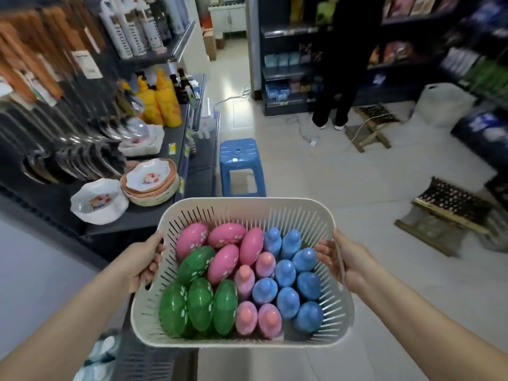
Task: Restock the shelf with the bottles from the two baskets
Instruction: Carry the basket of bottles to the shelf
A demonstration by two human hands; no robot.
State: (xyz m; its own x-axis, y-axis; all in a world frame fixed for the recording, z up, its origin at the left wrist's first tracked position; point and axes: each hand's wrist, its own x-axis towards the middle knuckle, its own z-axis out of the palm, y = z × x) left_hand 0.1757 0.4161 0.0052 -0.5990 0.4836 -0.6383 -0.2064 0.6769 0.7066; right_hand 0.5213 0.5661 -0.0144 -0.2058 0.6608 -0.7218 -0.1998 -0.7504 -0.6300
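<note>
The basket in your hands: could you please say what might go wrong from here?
The basket is packed with bottles and held by the left hand and right hand at its side rims; tilting could spill them. The blue stool stands just ahead, a possible trip. The stacked plates at the shelf edge could get bumped.

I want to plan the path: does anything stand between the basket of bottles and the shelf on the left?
Nothing visible does: the basket, gripped by the left hand and right hand, is beside the shelf. Stacked plates and a bowl fill its nearest part; a blue stool stands ahead.
</note>
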